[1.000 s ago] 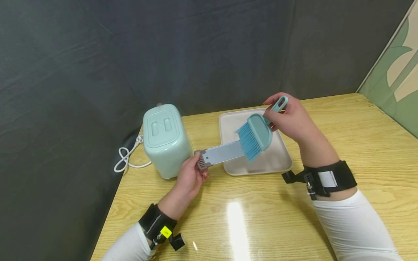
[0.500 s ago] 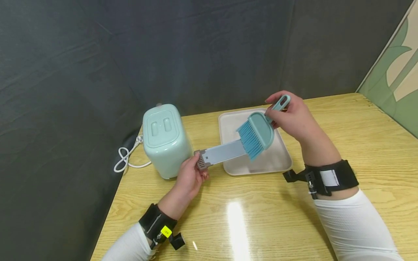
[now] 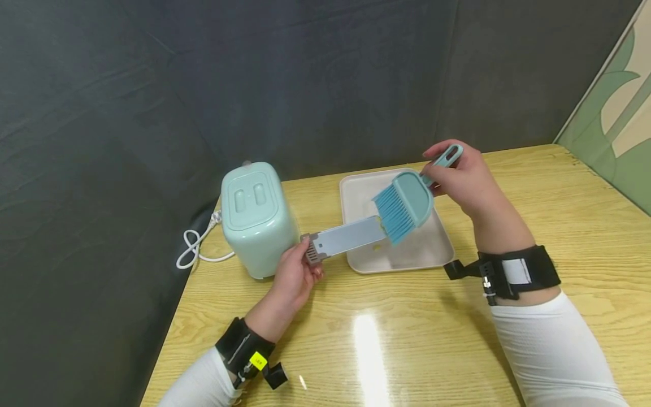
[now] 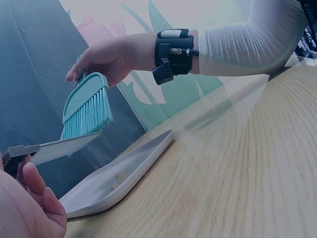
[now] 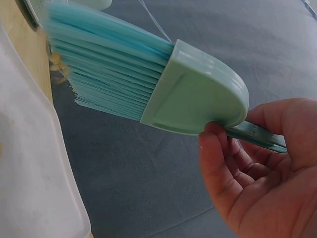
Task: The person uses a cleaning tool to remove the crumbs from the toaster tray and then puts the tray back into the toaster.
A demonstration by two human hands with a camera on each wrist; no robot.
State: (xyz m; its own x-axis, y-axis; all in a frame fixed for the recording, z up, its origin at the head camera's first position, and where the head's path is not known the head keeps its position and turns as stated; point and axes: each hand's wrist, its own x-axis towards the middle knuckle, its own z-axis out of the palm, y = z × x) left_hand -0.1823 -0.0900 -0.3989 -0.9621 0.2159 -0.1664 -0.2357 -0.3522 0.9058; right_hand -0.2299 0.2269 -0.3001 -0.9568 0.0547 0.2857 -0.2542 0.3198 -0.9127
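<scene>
My left hand (image 3: 294, 277) pinches the grey vented end of a toaster's crumb tray (image 3: 351, 236), a long flat metal strip held out over a white tray (image 3: 419, 257). The handle of a small teal hand brush (image 3: 414, 195) is gripped by my right hand (image 3: 467, 180). In the left wrist view, its bristles (image 4: 89, 116) press on the crumb tray's far end. Yellowish crumbs (image 5: 57, 64) show by the bristle tips in the right wrist view. A few more crumbs (image 4: 120, 175) lie in the white tray. The left fingertips are partly hidden beneath the crumb tray.
A mint-green toaster (image 3: 259, 220) with its lid on stands just left of my left hand. Its white cord (image 3: 190, 249) loops at the table's left edge. A dark curtain (image 3: 315, 85) hangs behind the wooden table (image 3: 325, 345).
The brush has slid right with my right hand, baring more of the crumb tray's end. Crumbs have come into view at that end and in the white tray. My left hand has hardly moved.
</scene>
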